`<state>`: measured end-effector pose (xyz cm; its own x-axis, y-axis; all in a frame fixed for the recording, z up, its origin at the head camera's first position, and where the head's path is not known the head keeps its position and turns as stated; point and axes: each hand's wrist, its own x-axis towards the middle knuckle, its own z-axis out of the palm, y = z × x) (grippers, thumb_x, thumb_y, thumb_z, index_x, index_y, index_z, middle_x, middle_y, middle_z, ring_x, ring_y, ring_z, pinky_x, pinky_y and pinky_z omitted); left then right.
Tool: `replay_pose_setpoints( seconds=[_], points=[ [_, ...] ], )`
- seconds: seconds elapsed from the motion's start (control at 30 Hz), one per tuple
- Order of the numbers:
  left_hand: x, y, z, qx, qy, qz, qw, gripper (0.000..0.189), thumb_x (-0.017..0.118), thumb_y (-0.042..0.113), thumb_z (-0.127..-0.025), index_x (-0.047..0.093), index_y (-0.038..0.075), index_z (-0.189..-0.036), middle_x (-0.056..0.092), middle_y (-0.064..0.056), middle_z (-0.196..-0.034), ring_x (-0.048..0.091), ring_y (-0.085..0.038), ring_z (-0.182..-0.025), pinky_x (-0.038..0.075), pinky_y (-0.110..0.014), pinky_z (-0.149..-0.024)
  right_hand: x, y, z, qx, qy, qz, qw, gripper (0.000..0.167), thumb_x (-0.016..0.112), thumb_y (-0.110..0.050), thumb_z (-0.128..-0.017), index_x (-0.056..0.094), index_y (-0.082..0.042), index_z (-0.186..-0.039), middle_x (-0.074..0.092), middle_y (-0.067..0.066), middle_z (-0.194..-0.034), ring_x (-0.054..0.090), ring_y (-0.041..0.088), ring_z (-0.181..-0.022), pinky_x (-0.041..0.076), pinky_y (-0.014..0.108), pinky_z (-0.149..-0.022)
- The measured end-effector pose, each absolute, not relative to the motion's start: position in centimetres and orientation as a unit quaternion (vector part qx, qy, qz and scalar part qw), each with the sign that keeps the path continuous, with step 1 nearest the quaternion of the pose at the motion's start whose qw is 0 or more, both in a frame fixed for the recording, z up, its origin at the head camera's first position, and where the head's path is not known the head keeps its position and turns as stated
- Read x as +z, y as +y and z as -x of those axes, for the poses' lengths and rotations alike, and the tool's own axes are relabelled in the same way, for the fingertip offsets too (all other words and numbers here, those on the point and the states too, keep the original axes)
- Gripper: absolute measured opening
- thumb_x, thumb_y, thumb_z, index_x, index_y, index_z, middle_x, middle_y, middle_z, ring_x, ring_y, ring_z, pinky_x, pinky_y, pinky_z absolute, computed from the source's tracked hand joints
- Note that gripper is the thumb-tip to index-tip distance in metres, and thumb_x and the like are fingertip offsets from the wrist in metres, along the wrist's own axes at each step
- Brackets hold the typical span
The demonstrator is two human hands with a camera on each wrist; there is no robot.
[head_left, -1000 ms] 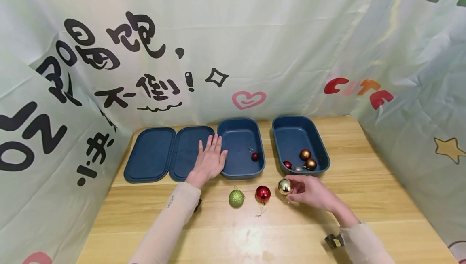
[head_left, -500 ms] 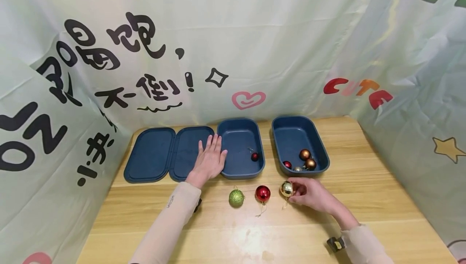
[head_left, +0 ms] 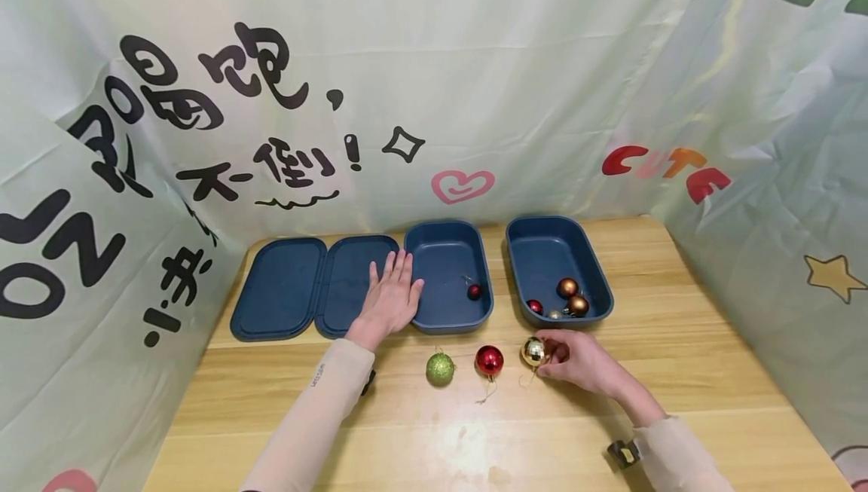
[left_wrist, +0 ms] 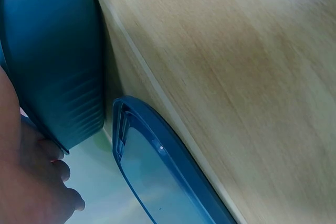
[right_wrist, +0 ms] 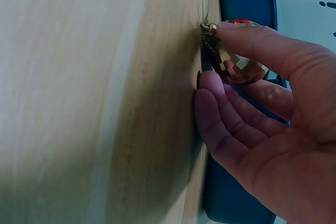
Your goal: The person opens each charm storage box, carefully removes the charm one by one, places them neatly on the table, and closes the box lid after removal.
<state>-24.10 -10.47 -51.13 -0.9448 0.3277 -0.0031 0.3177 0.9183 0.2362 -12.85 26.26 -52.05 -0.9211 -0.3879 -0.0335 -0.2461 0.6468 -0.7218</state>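
My right hand (head_left: 583, 360) pinches a gold faceted Christmas ball (head_left: 533, 352) close over the table, in front of the right blue box (head_left: 597, 266). In the right wrist view the thumb lies along the gold ball (right_wrist: 239, 65) near its cap, with a string loop hanging off. My left hand (head_left: 388, 297) lies with straight, spread fingers at the left rim of the middle blue box (head_left: 422, 325). To the left of the gold ball, a shiny red Christmas ball (head_left: 490, 361) and a green glitter ball (head_left: 440, 369) sit on the table.
Two blue lids (head_left: 278, 288) lie side by side at the back left. A small dark red ball (head_left: 474, 291) is in the middle box. Copper balls (head_left: 567, 288), a red one (head_left: 535, 307) and a small pale gold one (head_left: 554, 314) lie in the right box. Printed cloth hangs behind.
The gold ball and my right hand have shifted slightly right and toward me, away from the right box. The ball's string has swung left. My left hand has stayed in place.
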Motion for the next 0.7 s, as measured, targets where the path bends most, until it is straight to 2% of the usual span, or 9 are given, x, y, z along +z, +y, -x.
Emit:
replay_pose_setpoints(
  seconds=[0.7],
  points=[
    [-51.12,-10.41,24.20,0.123,0.979,-0.161,0.021,0.065,0.029,0.041,-0.116,0.020,0.004,-0.169,0.016,-0.015,-0.177,0.012,-0.035,-0.166,0.004,-0.065,-0.131,-51.54,26.38,13.30,-0.380,0.897,0.188,0.126,0.060,0.090,-0.014,-0.083,0.066,0.007,-0.133,0.068,-0.001,-0.090,0.061,0.002,-0.076,0.054,0.021,-0.066]
  ],
)
